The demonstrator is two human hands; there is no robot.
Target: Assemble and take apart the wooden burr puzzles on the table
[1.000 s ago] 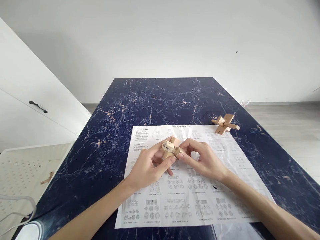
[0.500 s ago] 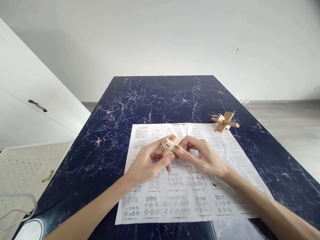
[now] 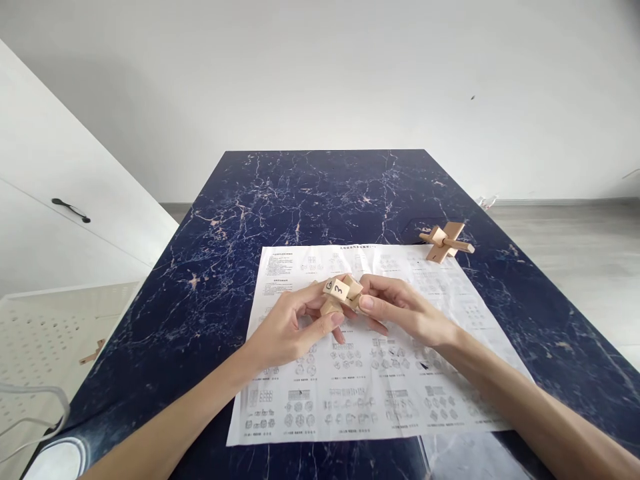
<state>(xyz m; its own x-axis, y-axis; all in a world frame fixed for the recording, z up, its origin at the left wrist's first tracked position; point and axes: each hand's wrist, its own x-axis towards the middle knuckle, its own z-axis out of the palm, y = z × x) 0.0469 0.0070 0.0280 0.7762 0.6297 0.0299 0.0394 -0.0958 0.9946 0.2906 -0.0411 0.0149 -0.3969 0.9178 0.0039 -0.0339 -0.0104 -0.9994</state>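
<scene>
Between my hands is a small wooden interlocking puzzle (image 3: 340,291) of pale blocks, one face marked "3" and another letter-like mark. My left hand (image 3: 295,327) grips it from the left, thumb on the lower front. Pinching its right side are the thumb and forefinger of my right hand (image 3: 405,310); the other fingers curl behind. My fingers hide parts of the blocks. Below lies a printed instruction sheet (image 3: 320,427) with rows of puzzle diagrams.
A second wooden puzzle (image 3: 447,243), cross-shaped, rests at the sheet's far right corner on the dark blue marbled table (image 3: 310,193). At the left stand a white perforated surface (image 3: 35,340) with a cable (image 3: 60,400), and a white cabinet (image 3: 60,147).
The puzzle has turned slightly in my hands, its "3" face now tilted more upward. My right fingers have shifted a little along its right side. The view has moved slightly.
</scene>
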